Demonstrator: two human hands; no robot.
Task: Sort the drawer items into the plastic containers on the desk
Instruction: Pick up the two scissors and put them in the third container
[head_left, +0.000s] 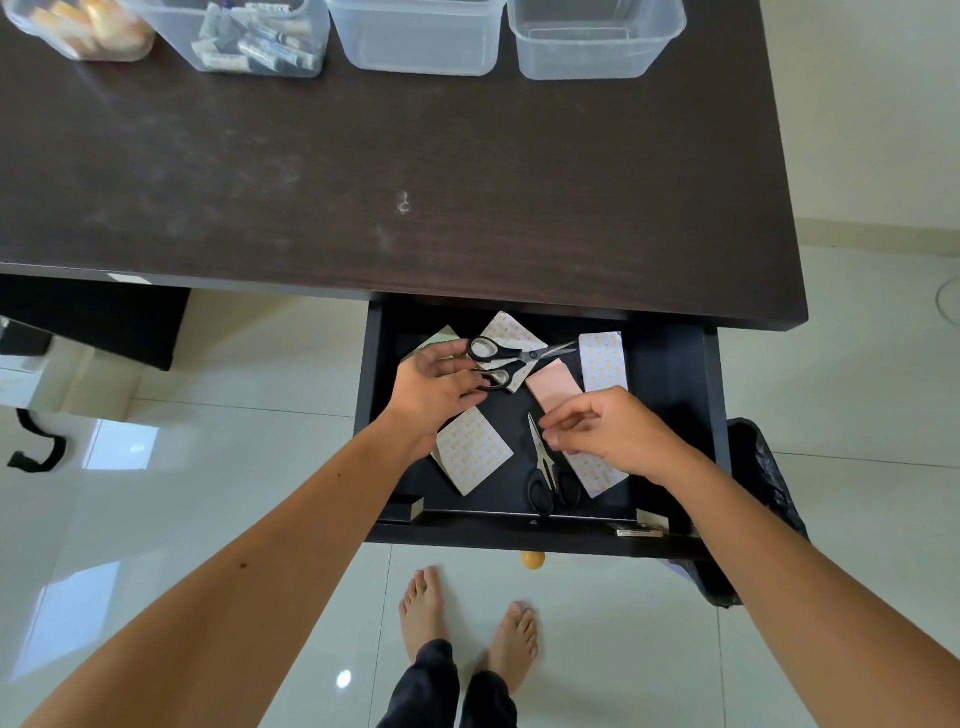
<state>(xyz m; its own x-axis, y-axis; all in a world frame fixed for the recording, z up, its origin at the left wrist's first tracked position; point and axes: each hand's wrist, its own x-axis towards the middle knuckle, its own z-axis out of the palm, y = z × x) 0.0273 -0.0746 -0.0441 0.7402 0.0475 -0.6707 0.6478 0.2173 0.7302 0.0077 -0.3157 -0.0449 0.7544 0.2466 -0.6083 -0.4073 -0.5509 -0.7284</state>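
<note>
The black drawer (670, 374) is pulled open under the dark desk (363, 156). Two black-handled scissors lie in it among white patterned paper pads (472, 449) and a pink pad (553, 387). My left hand (431, 389) grips the handles of the upper scissors (519, 358), whose blades are spread and point right. The fingertips of my right hand (608, 431) pinch at the blades of the lower scissors (545, 467), which lie flat with their handles toward me. Four clear plastic containers stand along the desk's far edge.
The leftmost container (78, 31) holds orange and yellow items, the second (249, 41) small packets; the third (415, 41) and fourth (597, 41) look empty. A black bin bag (763, 467) hangs right of the drawer. My bare feet (467, 623) stand on glossy floor tiles.
</note>
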